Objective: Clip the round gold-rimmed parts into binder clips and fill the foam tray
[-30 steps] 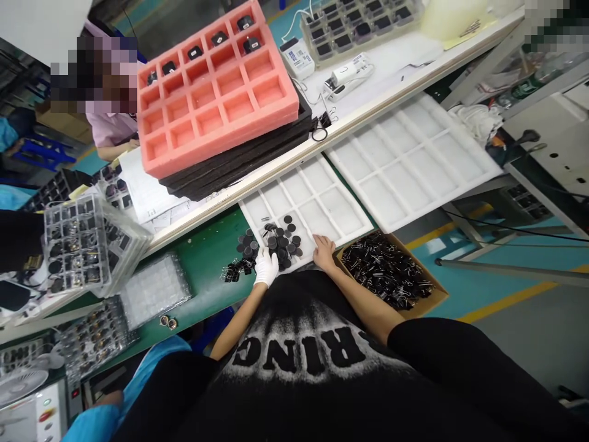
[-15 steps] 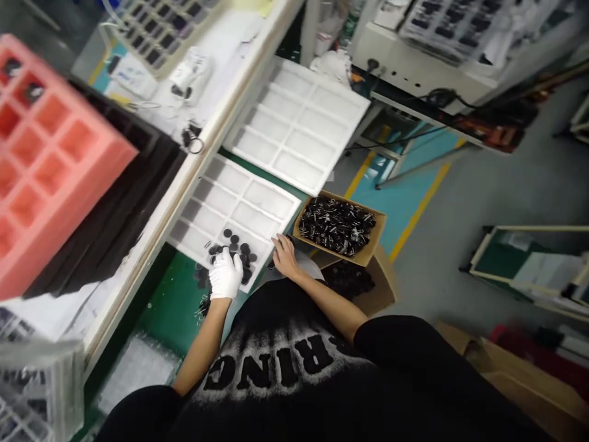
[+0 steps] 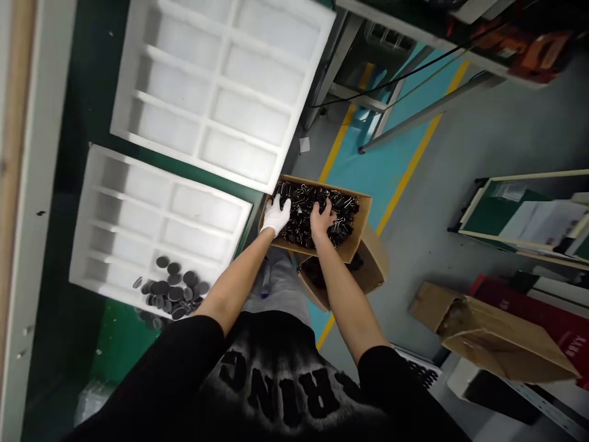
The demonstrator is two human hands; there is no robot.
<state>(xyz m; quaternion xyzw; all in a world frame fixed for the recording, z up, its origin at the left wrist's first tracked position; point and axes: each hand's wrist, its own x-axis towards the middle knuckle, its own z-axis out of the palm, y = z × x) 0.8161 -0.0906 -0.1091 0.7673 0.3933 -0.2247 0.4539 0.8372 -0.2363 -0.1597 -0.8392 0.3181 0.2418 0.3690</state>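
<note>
A cardboard box (image 3: 365, 215) is filled with small black parts with thin shiny metal wires (image 3: 301, 218). My left hand (image 3: 277, 217), in a white glove, rests at the box's left side, thumb and fingers apart on the parts. Bare, my right hand (image 3: 322, 220) reaches into the heap right of the middle, its fingers bent and spread among the parts. Fingertips of both hands are partly hidden in the heap. Left of the box, black round discs (image 3: 175, 291) lie piled on the near end of a white compartment tray (image 3: 161, 230).
A second white tray (image 3: 207, 129) lies beyond the first. Below the filled box stands another cardboard box (image 3: 377, 273) with dark contents. A low rack (image 3: 529, 215) and an open carton (image 3: 501, 337) are to the right. A table leg (image 3: 400, 132) stands on the floor ahead.
My left hand has left the discs on the tray and moved right to the box. My right hand has moved from the tray's edge into the box. The view has swung right.
</note>
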